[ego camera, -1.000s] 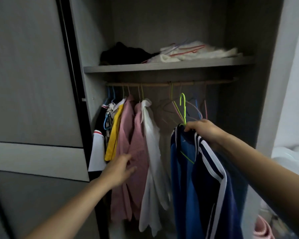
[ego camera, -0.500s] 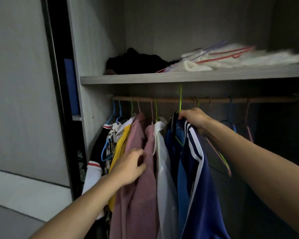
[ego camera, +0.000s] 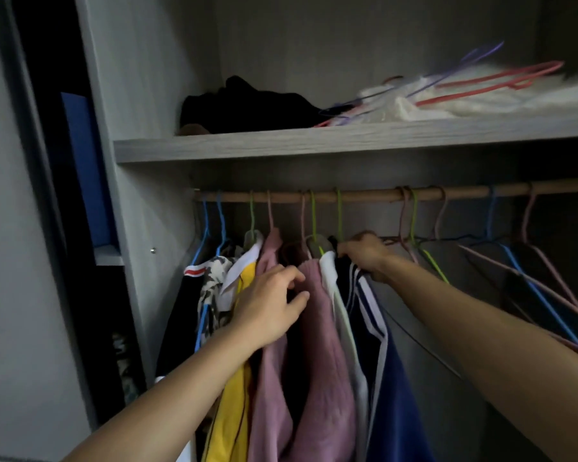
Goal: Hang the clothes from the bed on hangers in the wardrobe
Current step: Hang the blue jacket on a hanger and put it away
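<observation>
I am reaching both arms into the wardrobe. My left hand [ego camera: 271, 308] is lying against the pink top [ego camera: 317, 361], fingers curled at its shoulder; I cannot tell whether it is pinching the cloth or only pushing it aside. A yellow garment [ego camera: 231, 411] is hanging just left of that hand. To the right of the pink top a white garment [ego camera: 334, 295] is hanging, and right beside it the blue jacket [ego camera: 391, 378] with white stripes. My right hand [ego camera: 364, 255] is gripping that jacket at its collar, fingers closed round the fabric just under the green hanger [ego camera: 339, 215], whose hook is sitting over the wooden rail [ego camera: 364, 196]. Further right, empty hangers [ego camera: 531, 295] in blue, pink and green are dangling from the same rail. Above it, the shelf [ego camera: 314, 141] is carrying a black heap of clothing [ego camera: 247, 108] and a white bundle [ego camera: 464, 98] with loose hangers lying on top.
</observation>
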A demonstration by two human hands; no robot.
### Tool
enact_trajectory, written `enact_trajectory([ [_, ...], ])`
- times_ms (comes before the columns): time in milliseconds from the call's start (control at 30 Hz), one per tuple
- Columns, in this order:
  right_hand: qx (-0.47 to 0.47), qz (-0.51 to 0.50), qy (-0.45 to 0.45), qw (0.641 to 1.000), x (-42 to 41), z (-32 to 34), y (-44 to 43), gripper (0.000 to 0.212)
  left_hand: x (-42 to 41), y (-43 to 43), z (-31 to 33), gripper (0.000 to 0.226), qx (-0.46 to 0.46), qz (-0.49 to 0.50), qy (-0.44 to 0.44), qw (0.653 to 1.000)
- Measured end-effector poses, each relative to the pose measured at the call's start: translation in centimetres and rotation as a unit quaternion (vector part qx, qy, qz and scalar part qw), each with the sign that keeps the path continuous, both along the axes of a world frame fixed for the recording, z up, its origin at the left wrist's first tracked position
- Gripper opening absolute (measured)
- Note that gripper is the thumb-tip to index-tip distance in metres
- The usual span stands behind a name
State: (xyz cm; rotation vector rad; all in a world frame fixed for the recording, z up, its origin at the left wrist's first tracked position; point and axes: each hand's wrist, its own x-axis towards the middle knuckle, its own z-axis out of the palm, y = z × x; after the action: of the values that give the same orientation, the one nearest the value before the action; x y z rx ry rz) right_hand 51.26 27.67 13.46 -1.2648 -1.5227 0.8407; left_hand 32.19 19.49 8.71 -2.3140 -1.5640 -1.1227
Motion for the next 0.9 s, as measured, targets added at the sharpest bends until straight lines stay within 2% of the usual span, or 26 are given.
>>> enact_trajectory([
  [67,0.012,0.015,0.026,0.999,0.0,-1.2,-0.1,0.013,0.8,1.5,-0.2,0.018,0.013,-0.016,-0.017,1.000],
  [133,0.017,0.005,0.006,1.000,0.3,-1.1,-0.2,0.022,1.6,2.7,-0.4,0.015,0.028,-0.027,-0.030,0.999],
  [200,0.075,-0.061,-0.103,0.990,1.6,-0.7,-0.3,0.032,2.6,3.6,-0.5,0.014,0.048,-0.039,-0.051,0.997],
  [233,0.131,-0.124,-0.202,0.962,2.6,-0.6,-0.5,0.032,3.2,3.9,-0.4,0.017,0.062,-0.050,-0.066,0.995],
  [267,0.185,-0.195,-0.301,0.915,3.6,-0.6,-1.0,0.028,3.9,4.1,-0.1,0.022,0.080,-0.062,-0.078,0.992],
  [333,0.238,-0.279,-0.429,0.825,5.4,-0.8,-2.5,0.025,5.5,4.3,0.4,0.034,0.116,-0.087,-0.073,0.987],
  [400,0.221,-0.294,-0.518,0.773,6.5,-1.2,-3.7,0.037,7.1,4.5,0.6,0.038,0.126,-0.094,-0.025,0.987],
  [467,0.181,-0.296,-0.577,0.739,7.1,-1.9,-4.0,0.051,8.0,4.9,0.4,0.039,0.108,-0.083,0.031,0.990],
  [567,0.164,-0.299,-0.591,0.731,7.6,-2.7,-3.8,0.055,7.9,5.3,-0.2,0.039,0.095,-0.068,0.060,0.991],
  [767,0.182,-0.314,-0.567,0.740,8.5,-2.7,-3.5,0.038,6.3,5.4,-0.8,0.033,0.082,-0.076,0.064,0.992],
  [900,0.250,-0.318,-0.536,0.741,8.9,-1.8,-4.1,0.031,5.8,5.8,-1.6,0.032,0.082,-0.084,0.067,0.991],
])
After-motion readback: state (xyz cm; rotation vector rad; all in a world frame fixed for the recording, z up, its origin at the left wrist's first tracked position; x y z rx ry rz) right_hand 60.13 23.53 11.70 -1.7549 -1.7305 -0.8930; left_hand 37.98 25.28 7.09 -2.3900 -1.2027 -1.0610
